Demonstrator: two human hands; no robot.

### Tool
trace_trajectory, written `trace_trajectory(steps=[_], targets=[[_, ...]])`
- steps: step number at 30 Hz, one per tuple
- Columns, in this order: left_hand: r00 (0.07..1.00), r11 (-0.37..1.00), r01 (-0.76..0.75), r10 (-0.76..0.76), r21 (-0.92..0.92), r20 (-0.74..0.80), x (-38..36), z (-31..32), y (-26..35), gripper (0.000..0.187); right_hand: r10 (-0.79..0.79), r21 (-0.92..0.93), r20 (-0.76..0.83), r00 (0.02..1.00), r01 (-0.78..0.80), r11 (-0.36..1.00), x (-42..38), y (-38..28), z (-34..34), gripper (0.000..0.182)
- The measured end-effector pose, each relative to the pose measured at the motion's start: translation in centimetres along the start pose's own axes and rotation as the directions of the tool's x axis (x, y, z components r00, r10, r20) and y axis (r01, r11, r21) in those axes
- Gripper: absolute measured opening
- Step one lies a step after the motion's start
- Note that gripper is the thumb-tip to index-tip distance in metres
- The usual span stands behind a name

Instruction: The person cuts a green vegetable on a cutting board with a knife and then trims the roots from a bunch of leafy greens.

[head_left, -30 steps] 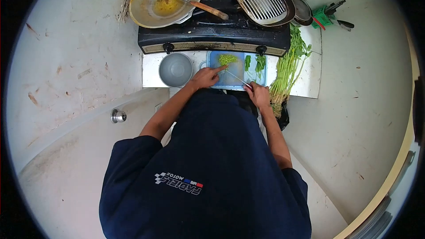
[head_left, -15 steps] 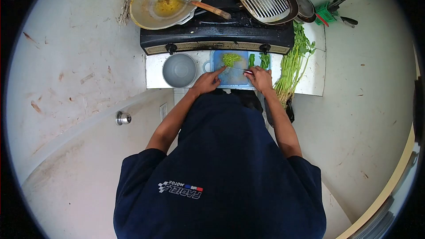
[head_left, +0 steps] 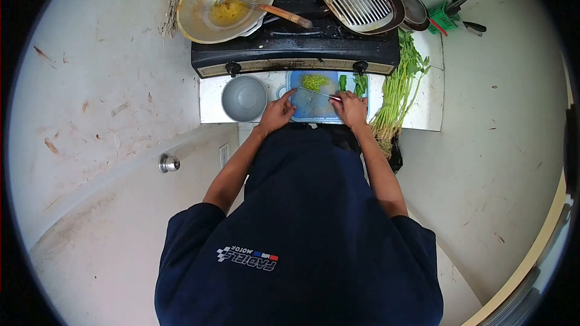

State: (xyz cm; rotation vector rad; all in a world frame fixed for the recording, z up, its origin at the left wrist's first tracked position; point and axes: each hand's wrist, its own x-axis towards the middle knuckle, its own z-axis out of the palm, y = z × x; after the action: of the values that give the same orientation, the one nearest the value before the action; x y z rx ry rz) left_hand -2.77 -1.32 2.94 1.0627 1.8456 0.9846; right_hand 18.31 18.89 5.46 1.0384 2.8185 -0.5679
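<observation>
My right hand is closed around the dark handle of a knife, its blade pointing left across the blue cutting board. Just beyond the blade lies a small heap of finely chopped green stalks. At the board's left edge, my left hand has its index finger stretched out close to the knife tip, and nothing shows in its grasp. Cut green leaves lie on the board's right side, above my right hand.
A grey bowl stands left of the board. Behind are a black stove, a large wok with a wooden-handled ladle, and a grill pan. Long-stemmed greens lie at right, near a green basket.
My left hand has drawn back slightly left, its index finger moving off the blade tip. The knife has shifted a little left, still in my right hand.
</observation>
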Motion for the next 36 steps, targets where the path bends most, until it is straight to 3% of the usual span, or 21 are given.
trace_trajectory(steps=[5,8,11,20,28,30,36], targets=[[0.999,0.999,0.001,0.001,-0.046,0.038,0.1,-0.1,1.9,0.066,-0.027,-0.052,-0.042,0.999,0.025,0.998,-0.1,-0.6,-0.2,0.033],[0.986,0.993,-0.121,0.120,0.005,0.114,0.6,0.5,1.3,0.069,-0.017,-0.045,-0.060,0.998,0.014,0.999,-0.8,-0.8,-0.5,0.034],[0.984,0.996,-0.066,0.054,0.064,0.173,1.2,0.8,1.8,0.070,-0.007,-0.034,-0.123,0.992,0.003,0.999,-1.8,-1.0,-0.4,0.031],[0.998,0.997,-0.005,-0.001,0.083,0.069,3.0,0.8,0.7,0.060,0.140,0.045,-0.183,0.973,-0.134,0.990,-7.3,0.3,-0.3,0.031],[0.995,0.994,-0.100,0.099,0.049,0.029,3.2,1.2,1.4,0.048,0.358,0.315,-0.149,0.922,-0.299,0.901,-13.0,2.9,2.3,0.029],[0.991,0.990,-0.128,0.125,0.062,0.051,3.7,2.0,2.1,0.043,0.408,0.383,-0.107,0.907,-0.341,0.858,-13.7,3.5,2.6,0.030],[0.971,0.971,-0.204,0.184,0.127,0.150,6.1,4.5,6.5,0.031,0.478,0.439,-0.170,0.862,-0.368,0.819,-14.6,5.4,2.2,0.031]])
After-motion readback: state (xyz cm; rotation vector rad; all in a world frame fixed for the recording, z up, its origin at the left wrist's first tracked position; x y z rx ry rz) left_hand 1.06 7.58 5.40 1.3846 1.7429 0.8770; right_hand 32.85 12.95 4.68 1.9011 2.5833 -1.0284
